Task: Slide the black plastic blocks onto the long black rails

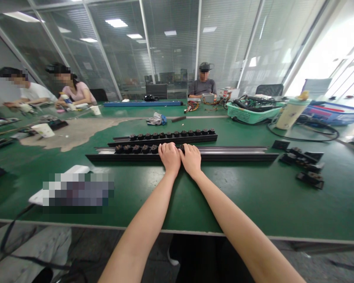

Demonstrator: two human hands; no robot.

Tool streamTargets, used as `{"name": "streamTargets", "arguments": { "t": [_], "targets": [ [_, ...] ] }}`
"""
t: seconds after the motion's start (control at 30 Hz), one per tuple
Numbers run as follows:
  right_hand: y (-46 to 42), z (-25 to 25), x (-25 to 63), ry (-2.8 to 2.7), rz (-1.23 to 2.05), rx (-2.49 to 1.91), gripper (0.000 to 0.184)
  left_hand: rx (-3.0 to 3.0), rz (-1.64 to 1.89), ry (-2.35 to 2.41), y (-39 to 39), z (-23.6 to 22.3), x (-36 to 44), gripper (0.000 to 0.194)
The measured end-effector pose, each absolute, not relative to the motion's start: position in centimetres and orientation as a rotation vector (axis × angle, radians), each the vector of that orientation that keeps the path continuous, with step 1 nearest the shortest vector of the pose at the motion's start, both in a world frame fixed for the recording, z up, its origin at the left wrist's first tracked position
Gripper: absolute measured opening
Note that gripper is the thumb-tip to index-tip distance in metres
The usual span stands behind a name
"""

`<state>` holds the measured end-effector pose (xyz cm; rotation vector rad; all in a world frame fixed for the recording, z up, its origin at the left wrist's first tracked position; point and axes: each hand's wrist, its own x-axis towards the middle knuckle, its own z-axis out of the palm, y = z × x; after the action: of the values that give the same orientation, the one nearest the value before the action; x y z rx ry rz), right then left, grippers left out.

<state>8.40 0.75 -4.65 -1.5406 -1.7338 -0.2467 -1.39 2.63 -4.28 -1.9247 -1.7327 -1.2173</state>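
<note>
A long black channel rail (238,157) with a silver strip inside lies crosswise on the table. Several black round pieces (136,149) stand in a row in its left half. My left hand (170,158) is closed over the rail at the right end of this row, fingers curled over its far side and hiding what lies under them. Right beside it, my right hand (191,158) is closed with its fingertips at a small black piece (181,148) in the rail. Behind lies a shorter black rail (194,138) filled with similar round pieces.
Loose black parts (302,159) lie to the right of the rail. A white device (79,169), partly blurred, is at left front. Farther back are a green basket (244,114) of cables, a tumbler (290,114), a grey glove (156,119) and paper cups. Several people sit around the table.
</note>
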Motion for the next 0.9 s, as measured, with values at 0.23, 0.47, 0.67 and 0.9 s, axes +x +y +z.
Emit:
{"name": "streamTargets", "arguments": {
  "t": [0.23,0.47,0.67,0.9],
  "targets": [
    [0.64,-4.5,8.37,-1.746,-0.214,-1.532,0.028,-1.917,-1.217,-1.725,2.58,-4.32,-1.33,0.027],
    [0.94,-4.62,8.38,-1.738,-0.2,-1.545,0.03,-1.964,-1.231,-1.738,2.77,-4.26,-1.21,0.029],
    [0.93,-4.46,8.5,-1.769,-0.191,-1.566,0.041,-1.959,-1.227,-1.741,2.76,-4.27,-1.17,0.029],
    [0.84,-4.34,8.72,-1.795,-0.18,-1.558,0.047,-1.956,-1.253,-1.733,2.82,-4.29,-1.04,0.029]
  ]
}}
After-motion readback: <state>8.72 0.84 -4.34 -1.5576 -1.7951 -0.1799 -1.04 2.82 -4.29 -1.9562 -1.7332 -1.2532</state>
